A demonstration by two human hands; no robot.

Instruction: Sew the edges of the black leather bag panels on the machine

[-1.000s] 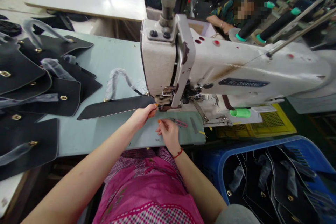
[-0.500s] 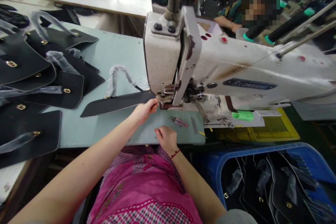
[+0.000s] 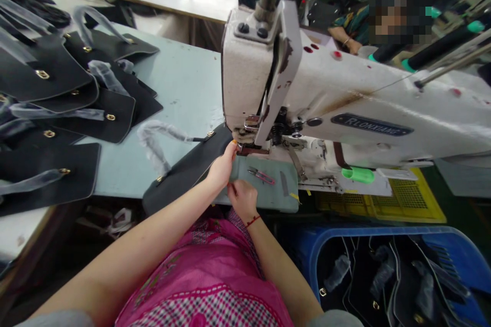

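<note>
My left hand [image 3: 222, 167] is closed on the edge of a black bag panel [image 3: 192, 163], with its fingertips close to the presser foot [image 3: 251, 150] of a sewing machine [image 3: 245, 71]. The panel slants down to the left over the front edge of the table. A plastic-wrapped handle [image 3: 151, 148] stands up from it on metal fittings. Just right of my left hand, my right hand [image 3: 244, 199] is curled closed above the table's front edge; whatever its fingers may hold is hidden. Pink thread snips [image 3: 261, 176] lie beside the hands.
Several black bag panels [image 3: 115, 115] with wrapped handles are heaped on the left of the pale table [image 3: 184, 74]. A blue basket [image 3: 318, 245] at lower right holds more panels. A yellow crate [image 3: 412, 194] sits behind it. Beyond the machine, another person's hand [image 3: 353, 46] shows.
The panel has turned, its left end swinging towards me and down past the table edge. Its handle has tilted left. My left hand stays by the presser foot; my right hand is closer to it.
</note>
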